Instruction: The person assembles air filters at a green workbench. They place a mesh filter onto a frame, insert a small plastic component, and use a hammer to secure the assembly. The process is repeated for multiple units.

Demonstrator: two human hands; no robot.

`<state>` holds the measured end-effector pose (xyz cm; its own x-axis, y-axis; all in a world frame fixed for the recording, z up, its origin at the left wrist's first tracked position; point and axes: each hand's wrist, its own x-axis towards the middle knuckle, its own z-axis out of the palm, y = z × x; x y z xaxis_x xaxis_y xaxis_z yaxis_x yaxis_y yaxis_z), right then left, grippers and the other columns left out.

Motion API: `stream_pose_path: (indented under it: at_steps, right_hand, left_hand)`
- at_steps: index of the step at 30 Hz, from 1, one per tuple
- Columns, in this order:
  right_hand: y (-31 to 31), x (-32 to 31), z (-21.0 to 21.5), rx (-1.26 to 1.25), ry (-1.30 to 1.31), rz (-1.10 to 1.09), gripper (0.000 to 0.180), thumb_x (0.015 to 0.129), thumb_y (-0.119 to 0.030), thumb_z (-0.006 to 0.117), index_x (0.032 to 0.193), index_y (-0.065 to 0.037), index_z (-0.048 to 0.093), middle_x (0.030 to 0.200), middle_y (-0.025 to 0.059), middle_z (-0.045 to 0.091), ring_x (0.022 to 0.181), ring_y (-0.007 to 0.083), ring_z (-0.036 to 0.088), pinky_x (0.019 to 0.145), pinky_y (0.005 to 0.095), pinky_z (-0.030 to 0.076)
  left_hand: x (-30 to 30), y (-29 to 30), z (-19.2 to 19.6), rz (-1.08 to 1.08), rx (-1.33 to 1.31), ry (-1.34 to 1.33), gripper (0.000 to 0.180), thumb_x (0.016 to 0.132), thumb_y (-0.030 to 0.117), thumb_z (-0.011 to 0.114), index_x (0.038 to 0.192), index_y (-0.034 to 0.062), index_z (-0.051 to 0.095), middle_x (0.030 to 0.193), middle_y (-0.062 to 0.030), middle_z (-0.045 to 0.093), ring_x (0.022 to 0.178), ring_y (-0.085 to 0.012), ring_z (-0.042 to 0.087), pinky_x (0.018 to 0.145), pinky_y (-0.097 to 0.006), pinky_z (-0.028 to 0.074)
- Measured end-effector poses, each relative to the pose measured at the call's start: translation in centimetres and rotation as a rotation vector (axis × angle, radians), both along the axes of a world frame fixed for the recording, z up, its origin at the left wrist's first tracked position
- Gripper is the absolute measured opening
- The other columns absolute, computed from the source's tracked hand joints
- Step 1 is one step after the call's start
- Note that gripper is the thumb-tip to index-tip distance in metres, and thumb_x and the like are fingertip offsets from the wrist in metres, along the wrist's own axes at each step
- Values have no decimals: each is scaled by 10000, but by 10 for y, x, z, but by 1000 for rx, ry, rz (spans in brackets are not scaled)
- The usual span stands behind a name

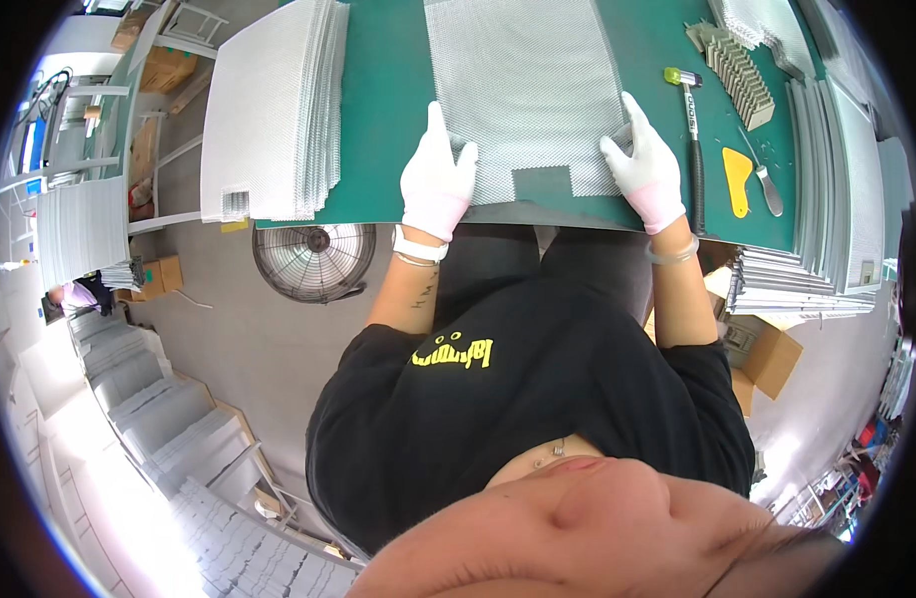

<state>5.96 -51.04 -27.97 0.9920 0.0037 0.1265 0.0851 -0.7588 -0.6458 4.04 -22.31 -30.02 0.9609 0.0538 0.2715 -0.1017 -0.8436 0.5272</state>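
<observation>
A silvery perforated mesh sheet (528, 90) lies flat on the green work table (383, 110) right in front of me, with a rectangular cut-out in its near edge. My left hand (440, 181), in a white glove, grips the sheet's left edge near its front corner. On the opposite edge, my right hand (645, 177), gloved the same way, grips the sheet with the thumb over the top and the index finger stretched along the side. Fingers under the sheet are partly hidden.
Stacks of mesh sheets (264, 110) stand left, and more mesh panels (845, 179) right. A mallet (692, 135), yellow scraper (737, 181), putty knife (769, 189) and row of small metal brackets (735, 75) lie to the right. A floor fan (316, 261) stands below the table edge.
</observation>
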Motion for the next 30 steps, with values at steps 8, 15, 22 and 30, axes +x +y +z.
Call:
stream_pose_path:
  at_steps: [8,15,22,30]
  right_hand:
    - [2,0,-2,-78,-38,25,629,872,-242,705,1451,-93,511,1195,158,677,1031,303,673,901,371,540]
    - [-1,2,-3,-81,-26,55,606,887,-239,699,1442,-84,510,1282,187,649,1129,336,648,968,388,514]
    - [-4,8,-11,-151,-73,74,579,906,-297,677,1424,-86,527,1232,167,660,1108,336,651,954,404,524]
    - [-25,51,36,-324,157,232,431,919,-457,609,1196,-139,700,1093,161,678,1046,340,652,949,414,512]
  left_hand:
    - [1,1,-4,0,-12,24,764,882,215,729,1503,-58,379,948,-87,684,839,-232,663,802,-340,541]
    - [1,-3,6,34,22,113,770,882,230,729,1508,-47,377,983,-98,679,894,-250,666,827,-355,538]
    - [-2,-4,17,40,48,83,768,866,298,742,1476,-49,429,1072,-140,663,926,-280,664,860,-348,536]
    - [22,26,15,-212,312,-6,682,843,357,716,1459,131,529,1393,-187,561,1300,-432,487,1117,-524,353]
